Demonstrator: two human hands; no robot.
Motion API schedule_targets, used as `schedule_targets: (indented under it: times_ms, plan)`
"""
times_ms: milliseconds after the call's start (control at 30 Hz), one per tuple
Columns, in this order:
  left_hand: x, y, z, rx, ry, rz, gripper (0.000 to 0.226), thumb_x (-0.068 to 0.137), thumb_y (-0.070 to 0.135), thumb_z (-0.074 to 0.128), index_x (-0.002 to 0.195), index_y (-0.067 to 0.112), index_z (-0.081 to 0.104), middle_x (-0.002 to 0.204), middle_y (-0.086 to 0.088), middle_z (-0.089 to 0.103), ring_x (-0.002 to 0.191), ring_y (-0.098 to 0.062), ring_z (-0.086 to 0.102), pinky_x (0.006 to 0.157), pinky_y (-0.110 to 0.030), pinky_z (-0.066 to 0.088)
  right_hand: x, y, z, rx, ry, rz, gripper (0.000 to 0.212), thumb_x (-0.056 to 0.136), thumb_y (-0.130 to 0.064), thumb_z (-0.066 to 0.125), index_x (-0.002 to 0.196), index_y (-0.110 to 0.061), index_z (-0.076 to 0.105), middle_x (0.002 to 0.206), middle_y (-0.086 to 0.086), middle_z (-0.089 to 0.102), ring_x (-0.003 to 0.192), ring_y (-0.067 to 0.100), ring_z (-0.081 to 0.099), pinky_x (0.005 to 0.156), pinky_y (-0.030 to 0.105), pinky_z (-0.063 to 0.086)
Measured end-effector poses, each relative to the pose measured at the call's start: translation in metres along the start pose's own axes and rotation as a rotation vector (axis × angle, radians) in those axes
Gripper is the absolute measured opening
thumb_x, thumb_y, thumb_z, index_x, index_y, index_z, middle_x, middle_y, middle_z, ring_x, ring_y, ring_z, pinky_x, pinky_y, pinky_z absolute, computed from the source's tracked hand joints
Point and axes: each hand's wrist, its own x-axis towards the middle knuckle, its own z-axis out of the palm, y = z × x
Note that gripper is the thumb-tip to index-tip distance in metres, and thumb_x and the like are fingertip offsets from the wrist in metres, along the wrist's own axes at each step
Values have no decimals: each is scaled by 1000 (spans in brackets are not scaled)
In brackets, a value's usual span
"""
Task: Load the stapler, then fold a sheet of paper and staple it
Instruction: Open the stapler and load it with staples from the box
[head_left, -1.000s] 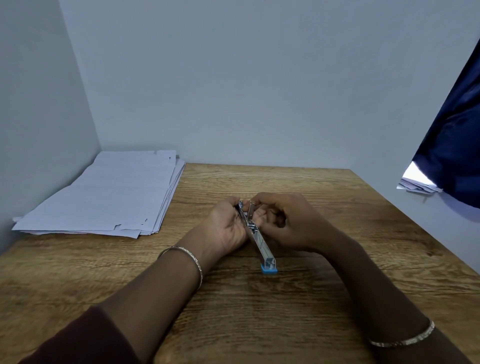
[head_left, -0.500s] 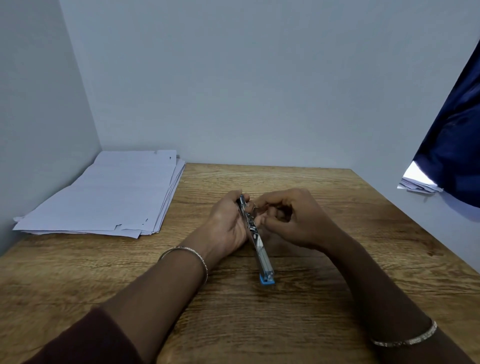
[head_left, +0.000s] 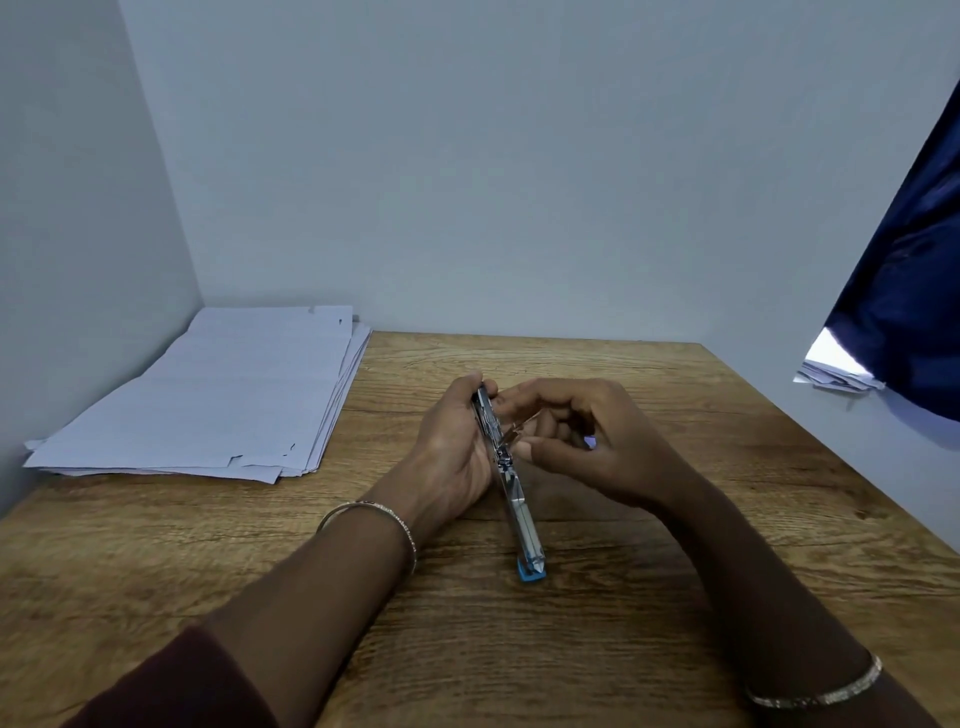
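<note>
You are at a plain paperwork desk, an office-like nook. The wood-grain table (head_left: 675, 415) is set into a corner of bare, pale walls (head_left: 467, 156). On its far left lies a loose stack of lined paper (head_left: 218, 395), its edges uneven. A slim metal stapler (head_left: 511, 488) with a blue end is over the middle of the table. To your right, more loose sheets (head_left: 836, 376) sit on a pale ledge, partly under a dark blue cloth (head_left: 914, 291).

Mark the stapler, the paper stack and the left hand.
stapler (head_left: 521, 519): head view, on its metal magazine below the hands.
paper stack (head_left: 223, 395): head view, on the middle of the top sheet.
left hand (head_left: 449, 452): head view, on the back of the hand gripping the stapler.
</note>
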Motion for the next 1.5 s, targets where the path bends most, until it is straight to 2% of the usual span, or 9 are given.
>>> schedule_targets:
  times_ms: [133, 233, 367, 600, 767, 867, 1033, 1233, 1500]
  plan:
    - [1, -1, -1, 32, 5, 8, 37, 109, 30, 37, 78, 12, 48, 101, -27, 74, 66, -28, 75, 55, -33, 61, -1, 0, 4, -193, -7, -36, 36, 83, -11, 79, 118, -16, 74, 63, -5, 66, 49, 6, 55, 52, 14, 40]
    - [1, -2, -1, 34, 11, 9, 40, 109, 29, 38, 75, 12, 48, 100, -27, 74, 57, -25, 74, 46, -29, 59, -3, -5, 4, -312, -15, -78, 38, 81, -15, 72, 119, -20, 73, 62, 4, 68, 50, 13, 62, 52, 28, 50]
    - [0, -2, -1, 85, 12, -7, 41, 109, 29, 37, 73, 13, 47, 105, -27, 74, 74, -31, 76, 80, -47, 58, -3, -13, 5, -459, -1, -152, 36, 75, -29, 65, 108, -24, 77, 63, -6, 63, 52, 11, 57, 55, 33, 53]
    - [-4, -2, 1, 71, 69, -49, 40, 109, 29, 38, 74, 11, 48, 117, -31, 70, 96, -36, 71, 98, -52, 52, -3, -10, 8, -375, 51, -163, 23, 75, -10, 73, 95, -19, 80, 59, -2, 64, 51, 10, 59, 51, 26, 48]
    - [-4, 0, 2, 45, 98, -45, 39, 109, 28, 37, 76, 11, 46, 73, -23, 74, 50, -26, 72, 44, -32, 58, 0, -5, 10, -222, 48, -151, 13, 80, -7, 70, 88, -13, 78, 57, -1, 60, 44, 6, 47, 48, 13, 33]
    - [-9, 0, 6, 31, 104, -38, 37, 110, 27, 34, 79, 10, 42, 46, -12, 63, 35, -21, 63, 36, -26, 52, 1, -2, 9, -129, 68, -129, 14, 84, -14, 66, 86, -10, 79, 57, 12, 62, 46, 26, 51, 44, 29, 37]
    - [-10, 0, 5, 49, 100, -43, 33, 110, 29, 34, 82, 12, 43, 46, -8, 65, 35, -19, 63, 34, -23, 49, 1, 3, 5, -63, 124, -101, 28, 83, -28, 60, 86, -9, 80, 64, 20, 69, 56, 43, 59, 51, 53, 49]
    - [-10, 0, 5, 0, 85, -75, 37, 109, 28, 38, 78, 10, 47, 72, -23, 74, 56, -30, 75, 52, -42, 64, 0, 3, 8, -137, 36, -82, 19, 85, -15, 67, 97, -15, 80, 67, 8, 67, 51, 22, 55, 50, 36, 42]
    - [-7, 0, 1, 24, 122, -210, 31, 108, 29, 38, 90, 8, 50, 82, -17, 61, 77, -27, 65, 75, -39, 56, -3, -9, 5, -377, 14, -119, 19, 84, -28, 65, 93, -20, 79, 59, 0, 66, 50, 11, 55, 50, 30, 44]
